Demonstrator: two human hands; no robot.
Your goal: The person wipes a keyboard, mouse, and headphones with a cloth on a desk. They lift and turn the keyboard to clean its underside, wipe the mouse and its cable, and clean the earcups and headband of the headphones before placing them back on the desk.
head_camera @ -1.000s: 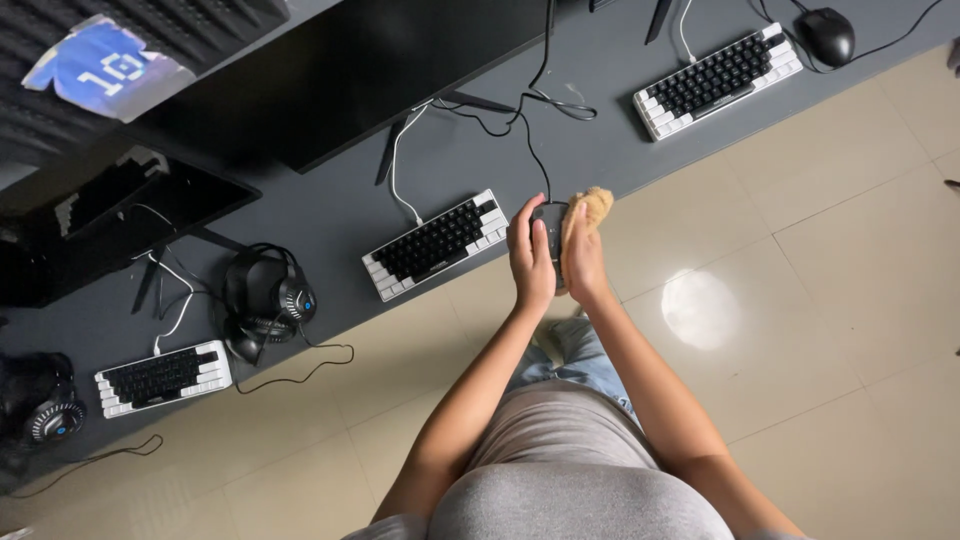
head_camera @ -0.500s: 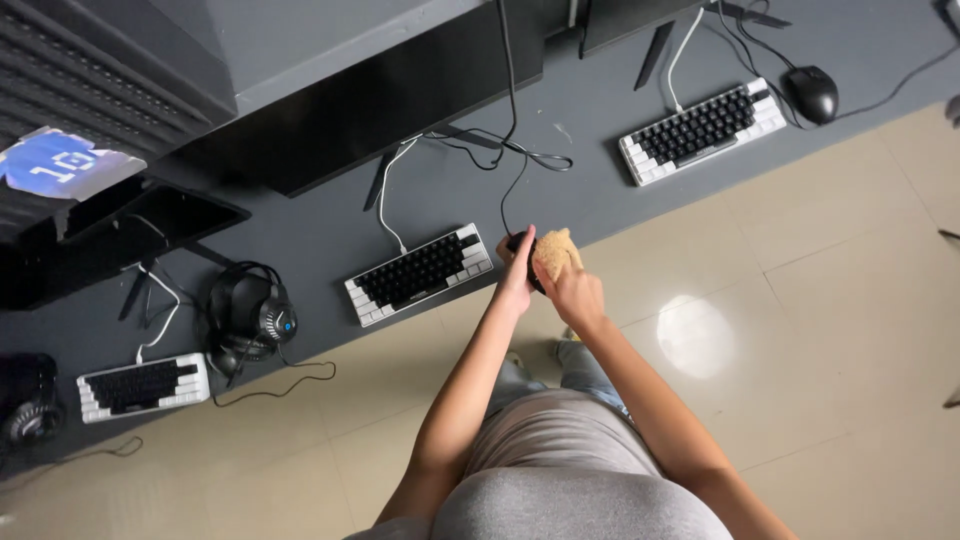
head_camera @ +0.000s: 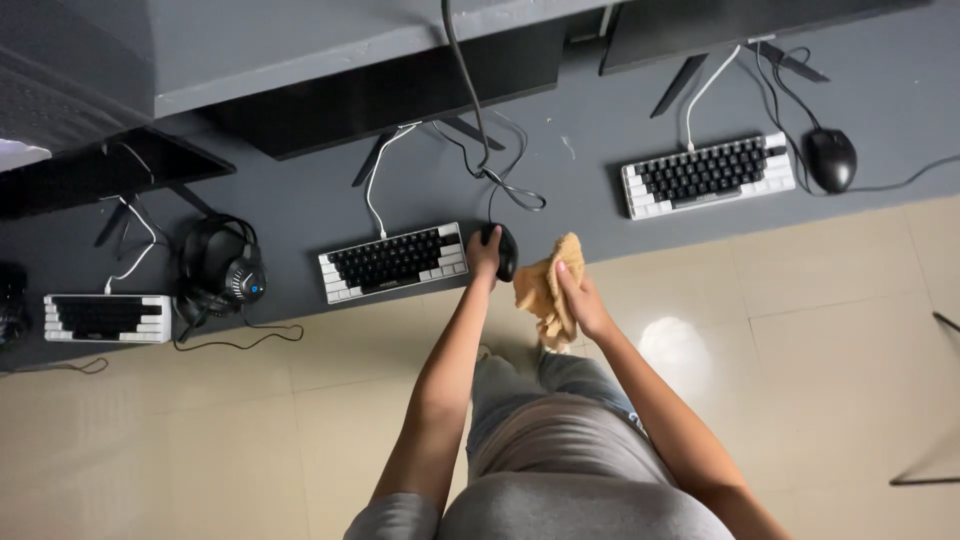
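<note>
My left hand (head_camera: pixel 484 252) rests on top of a black computer mouse (head_camera: pixel 503 250) at the front edge of the dark grey desk (head_camera: pixel 590 190), fingers curled down over it and grasping it, with the mouse's right half showing past my fingertips. My right hand (head_camera: pixel 578 300) hangs just off the desk edge, above the beige tiled floor (head_camera: pixel 820 330), fingers clenched round a crumpled tan cloth (head_camera: pixel 545 290) whose upper corner reaches close beside the mouse; I cannot tell whether it touches it.

Just left of the mouse lies a small black-and-white keyboard (head_camera: pixel 393 262), its white cable running up toward the underside of a black monitor (head_camera: pixel 390 95). A tangle of black cable (head_camera: pixel 500 180) loops on the desk above the mouse. Further left a black headset (head_camera: pixel 222 268) with a small blue light sits beside a 2nd black-and-white keyboard (head_camera: pixel 108 317). Well to the right, a 3rd keyboard (head_camera: pixel 708 175) of the same kind lies next to another black mouse (head_camera: pixel 832 159). No labels or packages show clearly; only a pale glowing patch (head_camera: pixel 20 152) sits at the far left edge, too cut off to make out
</note>
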